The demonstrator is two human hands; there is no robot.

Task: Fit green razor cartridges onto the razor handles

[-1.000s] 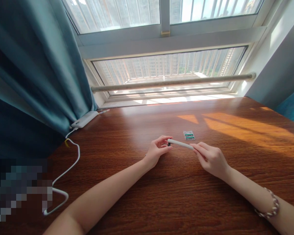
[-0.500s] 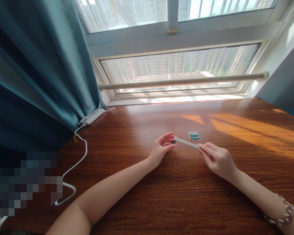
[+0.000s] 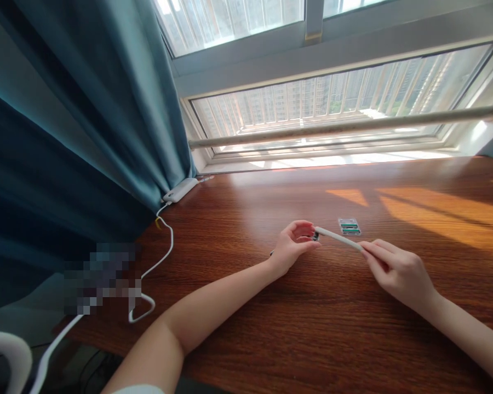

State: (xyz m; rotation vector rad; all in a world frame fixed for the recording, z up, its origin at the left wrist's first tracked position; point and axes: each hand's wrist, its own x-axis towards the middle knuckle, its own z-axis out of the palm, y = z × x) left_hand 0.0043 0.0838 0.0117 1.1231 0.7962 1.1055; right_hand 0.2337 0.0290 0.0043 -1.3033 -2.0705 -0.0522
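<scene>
Between the thumb and fingers of my left hand (image 3: 293,243) is a small dark piece (image 3: 315,236), mostly hidden and too small to name. My right hand (image 3: 400,268) pinches the near end of a slim white pen-shaped stick (image 3: 339,238). The stick's far end meets the dark piece at my left fingertips; whether the two are joined I cannot tell. Just beyond the stick, a small clear case (image 3: 349,226) with green and dark strips lies flat on the wooden table (image 3: 296,317). Part of another dark thing (image 3: 272,253) shows behind my left wrist.
A white power strip (image 3: 181,190) sits at the back left against the blue curtain (image 3: 143,109). Its white cable (image 3: 172,241) winds down the table's left side. Behind the table is a window with a horizontal rail (image 3: 332,127). A white curved frame (image 3: 8,342) is at lower left.
The view has swung left, so everything appears shifted to the right. Both hands keep almost the same pose, with the stick still against the dark piece.
</scene>
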